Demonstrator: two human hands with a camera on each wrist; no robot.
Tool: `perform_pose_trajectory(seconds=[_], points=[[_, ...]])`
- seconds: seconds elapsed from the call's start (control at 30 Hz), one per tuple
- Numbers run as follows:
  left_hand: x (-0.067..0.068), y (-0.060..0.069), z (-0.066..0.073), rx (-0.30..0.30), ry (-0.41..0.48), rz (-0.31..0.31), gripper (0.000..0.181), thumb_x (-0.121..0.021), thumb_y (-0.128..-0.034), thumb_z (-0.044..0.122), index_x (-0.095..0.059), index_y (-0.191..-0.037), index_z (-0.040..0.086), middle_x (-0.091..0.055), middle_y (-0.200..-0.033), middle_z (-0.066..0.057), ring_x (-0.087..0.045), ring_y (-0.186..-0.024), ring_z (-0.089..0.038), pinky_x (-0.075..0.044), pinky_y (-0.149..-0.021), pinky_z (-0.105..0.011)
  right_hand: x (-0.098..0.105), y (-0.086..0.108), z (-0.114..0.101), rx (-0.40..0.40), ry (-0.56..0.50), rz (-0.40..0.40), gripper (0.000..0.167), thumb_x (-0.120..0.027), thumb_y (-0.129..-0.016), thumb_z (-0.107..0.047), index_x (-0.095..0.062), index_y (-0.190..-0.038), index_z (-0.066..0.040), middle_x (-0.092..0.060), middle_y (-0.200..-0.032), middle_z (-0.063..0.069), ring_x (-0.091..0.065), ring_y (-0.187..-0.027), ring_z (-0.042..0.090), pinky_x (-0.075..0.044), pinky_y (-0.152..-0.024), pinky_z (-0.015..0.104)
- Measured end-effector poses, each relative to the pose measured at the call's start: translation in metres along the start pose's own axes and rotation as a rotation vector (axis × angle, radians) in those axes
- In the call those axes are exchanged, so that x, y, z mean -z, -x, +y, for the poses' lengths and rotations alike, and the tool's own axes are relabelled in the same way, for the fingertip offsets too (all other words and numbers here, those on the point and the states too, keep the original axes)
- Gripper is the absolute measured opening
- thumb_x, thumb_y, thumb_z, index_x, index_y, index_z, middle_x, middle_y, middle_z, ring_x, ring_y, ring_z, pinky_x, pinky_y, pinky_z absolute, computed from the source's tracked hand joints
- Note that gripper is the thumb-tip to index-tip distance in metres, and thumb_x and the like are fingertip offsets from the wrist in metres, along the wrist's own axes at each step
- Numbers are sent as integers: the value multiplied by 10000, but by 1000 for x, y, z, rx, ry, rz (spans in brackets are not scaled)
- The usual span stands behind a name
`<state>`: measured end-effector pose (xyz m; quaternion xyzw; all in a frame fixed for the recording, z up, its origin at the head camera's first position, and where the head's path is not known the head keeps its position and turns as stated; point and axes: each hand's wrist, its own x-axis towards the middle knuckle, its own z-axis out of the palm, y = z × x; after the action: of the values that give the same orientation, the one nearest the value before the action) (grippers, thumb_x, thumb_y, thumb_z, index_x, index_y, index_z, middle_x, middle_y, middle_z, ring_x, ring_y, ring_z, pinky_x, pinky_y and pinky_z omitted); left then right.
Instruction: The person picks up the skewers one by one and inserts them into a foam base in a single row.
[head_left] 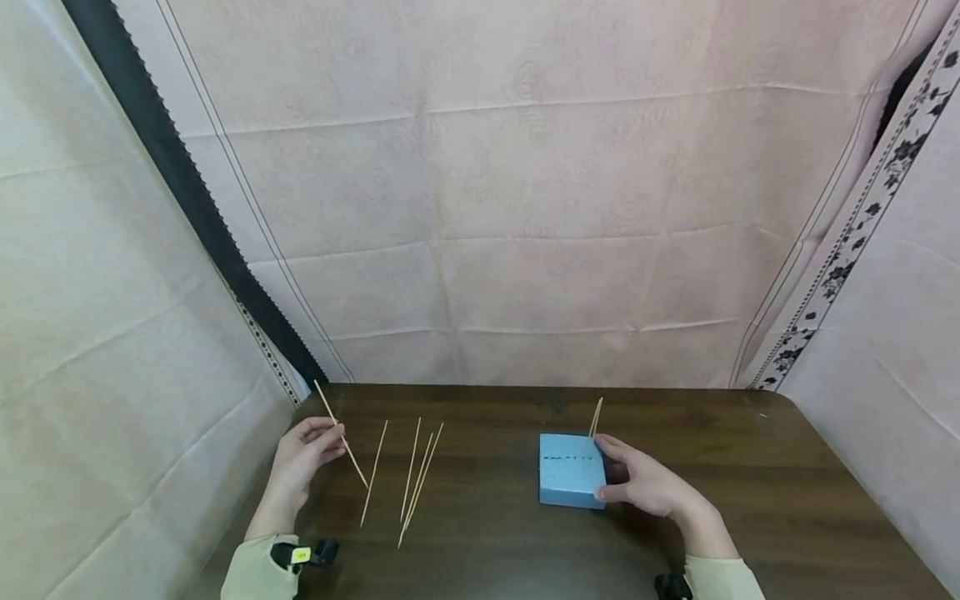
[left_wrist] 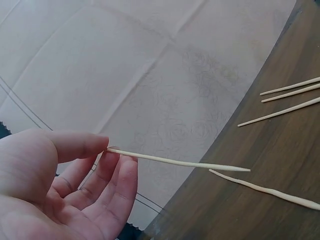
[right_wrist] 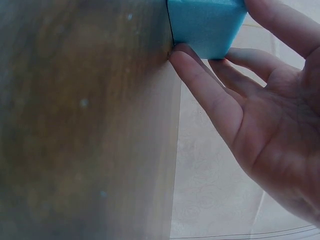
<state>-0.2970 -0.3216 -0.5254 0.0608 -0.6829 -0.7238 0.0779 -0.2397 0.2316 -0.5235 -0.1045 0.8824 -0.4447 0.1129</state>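
Note:
My left hand [head_left: 302, 457] pinches a thin pale wooden stick [left_wrist: 185, 163] between thumb and fingertips, above the left part of the table. The stick slants down to the right, its lower end close to a loose stick [head_left: 373, 475]. Several more sticks [head_left: 410, 469] lie just right of that one. On the right, a light blue block [head_left: 572, 482], seemingly foam, sits on the table with a row of small dark marks across its top. Thin sticks [head_left: 597, 414] stand up from its back right corner. My right hand [head_left: 651, 485] grips the block's right side, thumb at the front corner, fingers behind.
The dark brown wooden table [head_left: 487, 533] ends at a pale cloth backdrop [head_left: 540, 250]. Cloth panels also hang at the left [head_left: 135, 375] and right [head_left: 885, 333]. Dark straps with small devices [head_left: 303, 554] sit on the wrists.

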Motion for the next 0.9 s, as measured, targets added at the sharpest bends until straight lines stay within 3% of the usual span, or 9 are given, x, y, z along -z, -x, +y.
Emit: perform_pose_trajectory(seconds=[0.5, 0.7, 0.9], points=[[-9, 5, 4, -72, 30, -36, 168, -752, -985, -13, -626, -1091, -45, -754, -865, -23, -737, -743, -146, -638, -736, -307, -1, 0, -3, -15, -4, -1, 968, -904, -863, -204, -366, -1644, -8, -322, -1690, 275, -552, -1380, 470, -441, -1101, 669], [-17, 7, 8, -114, 44, -81, 127, -738, -989, -29, -674, -1092, 11, -769, -951, -95, -767, -824, -182, -639, -773, -317, 0, 1, -3, -11, -1, 3, 969, -904, -862, -197, -364, -1643, -1, -319, -1689, 279, -556, -1377, 471, -445, -1099, 667], [-25, 12, 12, -148, 10, -120, 158, -692, -1020, -27, -673, -1177, -15, -775, -1006, -108, -774, -885, -191, -634, -808, -316, -1, 1, -3, -14, 0, 8, 969, -909, -853, -196, -376, -1641, -11, -326, -1687, 275, -569, -1360, 472, -453, -1085, 676]])
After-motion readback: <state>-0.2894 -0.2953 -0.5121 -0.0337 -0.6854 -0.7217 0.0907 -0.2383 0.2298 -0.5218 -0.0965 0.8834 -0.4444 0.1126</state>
